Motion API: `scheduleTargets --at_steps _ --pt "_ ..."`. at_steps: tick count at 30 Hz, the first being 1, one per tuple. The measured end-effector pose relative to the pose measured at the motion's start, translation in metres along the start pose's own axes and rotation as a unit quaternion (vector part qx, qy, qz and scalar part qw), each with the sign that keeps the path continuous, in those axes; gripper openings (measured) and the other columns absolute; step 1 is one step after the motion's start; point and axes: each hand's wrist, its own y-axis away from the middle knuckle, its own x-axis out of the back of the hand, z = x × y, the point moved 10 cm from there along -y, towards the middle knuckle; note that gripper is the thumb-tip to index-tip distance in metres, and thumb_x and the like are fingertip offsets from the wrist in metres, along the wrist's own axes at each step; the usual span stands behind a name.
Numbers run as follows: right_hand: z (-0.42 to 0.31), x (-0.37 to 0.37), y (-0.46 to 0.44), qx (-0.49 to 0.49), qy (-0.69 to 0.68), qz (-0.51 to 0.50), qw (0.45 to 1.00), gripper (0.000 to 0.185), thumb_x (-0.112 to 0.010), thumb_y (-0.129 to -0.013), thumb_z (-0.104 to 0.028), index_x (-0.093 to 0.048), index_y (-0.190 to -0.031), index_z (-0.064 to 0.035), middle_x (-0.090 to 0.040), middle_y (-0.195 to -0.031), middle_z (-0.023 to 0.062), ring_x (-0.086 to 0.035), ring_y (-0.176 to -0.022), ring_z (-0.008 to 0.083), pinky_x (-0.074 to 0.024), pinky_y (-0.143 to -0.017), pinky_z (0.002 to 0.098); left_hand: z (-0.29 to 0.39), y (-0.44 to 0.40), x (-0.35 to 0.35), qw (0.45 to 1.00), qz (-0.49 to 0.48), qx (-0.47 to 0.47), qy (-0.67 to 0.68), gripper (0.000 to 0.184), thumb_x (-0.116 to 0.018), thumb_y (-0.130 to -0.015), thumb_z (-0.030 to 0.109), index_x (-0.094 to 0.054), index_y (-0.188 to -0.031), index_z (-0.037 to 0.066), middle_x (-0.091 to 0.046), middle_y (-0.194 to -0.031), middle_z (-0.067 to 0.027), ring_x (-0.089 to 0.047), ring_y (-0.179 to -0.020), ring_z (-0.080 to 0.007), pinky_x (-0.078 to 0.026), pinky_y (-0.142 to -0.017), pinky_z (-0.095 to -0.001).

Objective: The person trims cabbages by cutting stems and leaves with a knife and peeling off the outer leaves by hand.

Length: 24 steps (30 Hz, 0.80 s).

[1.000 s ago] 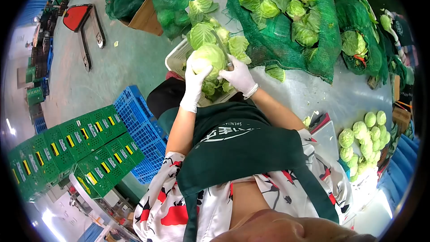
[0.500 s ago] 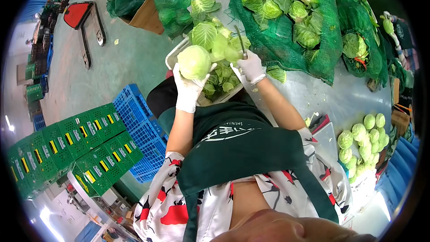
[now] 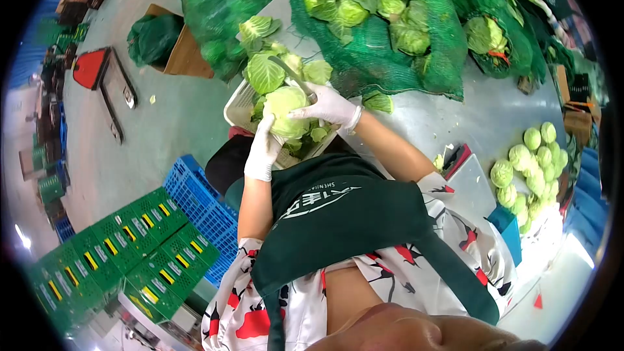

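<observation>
A pale green cabbage (image 3: 284,116) sits in my left hand (image 3: 264,151), which wears a white glove and grips it from below and the left. My right hand (image 3: 330,105), also gloved, is closed around a knife (image 3: 290,73) with a curved dark blade. The blade points up and left above the cabbage, and the right fingers touch the cabbage's right side. Beneath both hands is a white basket (image 3: 235,112) of cabbage leaves. Loose outer leaves (image 3: 265,73) are heaped at its far side.
Green net sacks of cabbages (image 3: 409,36) lie on the metal table (image 3: 426,123). Trimmed cabbages (image 3: 534,162) are piled at the right. Green crates (image 3: 123,240) and a blue crate (image 3: 218,221) stand at the left. A red pallet jack (image 3: 91,68) and a cardboard box (image 3: 188,55) are on the floor.
My right hand has moved left with the knife, from beside the cabbage to touching it. A pale loose leaf near the right hand is no longer visible there. The view has shifted.
</observation>
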Motion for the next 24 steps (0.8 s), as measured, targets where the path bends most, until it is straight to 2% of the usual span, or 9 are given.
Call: scheduleTargets --at_steps 3,7,11,14,18,19,20,22,24 --pt "0.005 0.007 -0.002 0.021 -0.155 -0.048 0.986 0.067 -0.082 -0.081 -0.036 -0.058 -0.131 0.0009 -0.067 -0.118 0.007 -0.061 -0.108 0.0127 -0.0492 -0.092 0.0279 0.006 0.002 -0.035 0.996 -0.081 -0.01 -0.033 0.068 -0.067 -0.092 0.019 -0.033 -0.148 0.004 -0.051 -0.141 -0.0152 -0.056 -0.125 -0.0322 -0.06 -0.085 -0.0427" --pt "0.024 0.03 0.021 -0.09 -0.278 0.036 0.956 0.054 -0.078 -0.086 -0.023 -0.058 -0.131 -0.0003 -0.066 -0.118 0.0066 -0.061 -0.107 0.0127 -0.0484 -0.093 0.0269 0.003 0.004 -0.072 0.993 -0.075 0.014 -0.087 0.067 -0.064 -0.09 0.002 -0.032 -0.148 0.003 -0.055 -0.135 -0.0148 -0.064 -0.113 -0.03 -0.061 -0.081 -0.0363" --pt "-0.002 0.051 0.038 0.066 -0.306 0.133 0.94 0.057 -0.077 -0.086 -0.02 -0.055 -0.134 0.0002 -0.066 -0.116 0.0051 -0.063 -0.102 0.0103 -0.0519 -0.084 0.0251 0.0 -0.005 -0.089 0.99 -0.075 0.012 -0.121 0.064 -0.061 -0.089 -0.004 -0.034 -0.147 0.002 -0.058 -0.131 -0.0121 -0.068 -0.102 -0.0239 -0.059 -0.075 -0.0294" --pt "-0.001 0.066 0.056 0.008 -0.291 0.162 0.943 0.059 -0.075 -0.087 -0.019 -0.051 -0.138 -0.0001 -0.066 -0.117 0.0051 -0.063 -0.102 0.0099 -0.0516 -0.085 0.0248 -0.003 -0.013 -0.088 0.988 -0.077 -0.013 -0.135 0.063 -0.059 -0.088 -0.007 -0.039 -0.146 0.001 -0.061 -0.127 -0.0086 -0.066 -0.09 -0.015 -0.055 -0.072 -0.0239" --pt "0.064 0.097 0.063 -0.059 -0.358 0.183 0.913 0.053 -0.077 -0.084 -0.036 -0.058 -0.121 -0.0039 -0.066 -0.096 0.0026 -0.059 -0.07 0.0074 -0.0476 -0.056 0.0213 0.006 -0.025 -0.069 0.971 -0.041 -0.029 -0.235 0.053 -0.055 -0.085 -0.011 -0.056 -0.136 0.002 -0.067 -0.111 -0.0023 -0.061 -0.087 -0.008 -0.048 -0.072 -0.0204" --pt "0.061 0.103 0.071 -0.037 -0.393 0.208 0.895 0.053 -0.076 -0.083 -0.045 -0.058 -0.114 -0.0063 -0.063 -0.089 0.0016 -0.052 -0.059 0.0075 -0.0399 -0.046 0.0205 0.01 -0.032 -0.055 0.941 -0.021 -0.052 -0.333 0.047 -0.055 -0.083 -0.01 -0.064 -0.128 0.003 -0.069 -0.102 -0.0034 -0.061 -0.09 -0.0094 -0.048 -0.075 -0.0226" --pt "0.061 0.109 0.08 -0.038 -0.432 0.222 0.873 0.053 -0.07 -0.087 -0.046 -0.057 -0.12 -0.0065 -0.065 -0.093 0.0029 -0.053 -0.06 0.0084 -0.0385 -0.046 0.0196 0.023 -0.043 -0.041 0.802 -0.041 -0.204 -0.559 0.047 -0.06 -0.081 -0.005 -0.065 -0.126 0.004 -0.07 -0.106 -0.0082 -0.063 -0.094 -0.0171 -0.05 -0.083 -0.0301" --pt "0.045 0.131 0.098 0.025 -0.463 0.234 0.855 0.054 -0.061 -0.093 -0.05 -0.056 -0.126 -0.0086 -0.068 -0.107 0.0039 -0.058 -0.07 0.0084 -0.0404 -0.046 0.0197 0.032 -0.049 -0.021 0.52 0.026 -0.222 -0.825 0.055 -0.069 -0.078 0.005 -0.059 -0.133 0.006 -0.066 -0.119 -0.0159 -0.062 -0.106 -0.0286 -0.049 -0.095 -0.0393" --pt "0.065 0.156 0.113 0.015 -0.453 0.252 0.855 0.054 -0.06 -0.093 -0.05 -0.055 -0.13 -0.0106 -0.067 -0.112 0.0047 -0.058 -0.071 0.0082 -0.0407 -0.045 0.0192 0.055 -0.052 -0.016 0.476 0.109 -0.235 -0.84 0.069 -0.075 -0.078 0.018 -0.051 -0.141 0.007 -0.057 -0.135 -0.0196 -0.055 -0.121 -0.0348 -0.044 -0.104 -0.0421"
